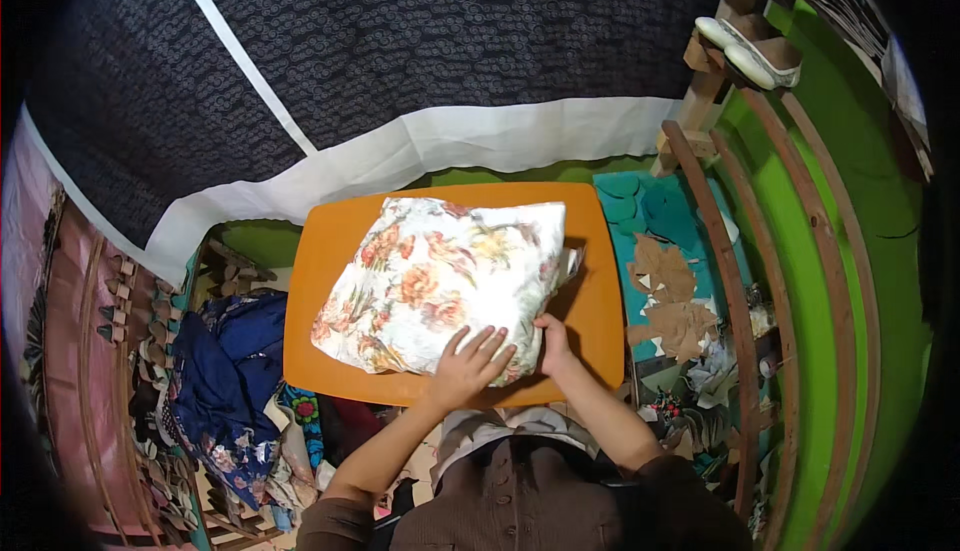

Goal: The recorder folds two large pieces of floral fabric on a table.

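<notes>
We note 1 floral cloth (430, 281), white with orange blooms, lying in a loose folded stack on the orange bench (335, 226), roughly central. Our left hand (470, 366) lies palm down across its near edge, fingers fanned; we judge that grip wide, pressing rather than clasping. Our right hand (556, 346) is at the near right edge, thumb up against the fabric; its fingers are hidden, so we cannot tell whether that grip pinches or only steadies the edge. To handle the layers well, we suggest light, even pressure from the left palm while the right hand works along the side, the 2 hands acting together so that no layer slips or creases. The right side looks uneven, with a small shiny bit jutting out that we cannot identify; it deserves care. Edges: the far side of the stack runs just inside the far rim, the left corner comes close to the left rim, and the near edge is close to ours. We find more orange margin at the upper left and along the right, so sideways motion seems easier there. Beyond the right rim we record green cut pieces (668, 206) and wooden rails (822, 226); at left, a blue cloth heap (235, 381).
</notes>
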